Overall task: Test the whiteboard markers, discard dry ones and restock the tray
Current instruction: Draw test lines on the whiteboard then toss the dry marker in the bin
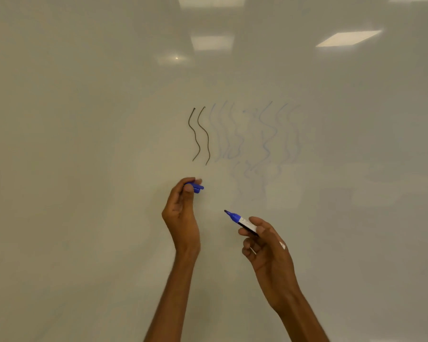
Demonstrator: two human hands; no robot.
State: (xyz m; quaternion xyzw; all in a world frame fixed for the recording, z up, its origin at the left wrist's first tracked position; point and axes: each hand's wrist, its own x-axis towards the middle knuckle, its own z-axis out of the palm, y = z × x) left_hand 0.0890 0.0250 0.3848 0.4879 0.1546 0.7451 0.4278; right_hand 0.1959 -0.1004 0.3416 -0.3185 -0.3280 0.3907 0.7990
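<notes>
Blue plastic shows in both of your hands. Your left hand point(182, 213) is raised in front of the whiteboard point(84, 144), its grip pinched around a blue cap point(195, 187) between thumb and fingertips; the cap's end pokes out to the right of the fingers. Your right hand point(265, 248) sits lower and to the right, well apart from the left, its grip closed on the barrel of an uncapped blue marker point(242, 222). The marker has a white label band and a dark body. Its tip point(225, 211) points up and to the left, toward the gap between your hands, and stands off the board rather than touching any line.

Marks on the board, above the hands:
- Two dark wavy strokes point(199, 135) on the left, crisp and solid, running top to bottom side by side.
- Just right of them, a set of pale blue wavy strokes point(226, 134), thin and washed out.
- Further right, another group of faint blue strokes point(279, 134), equally weak, with smudged traces trailing below.

Bright rectangular ceiling-light reflections point(347, 38) lie across the top of the glossy board. The tray is out of view. Both forearms enter from the near edge.
</notes>
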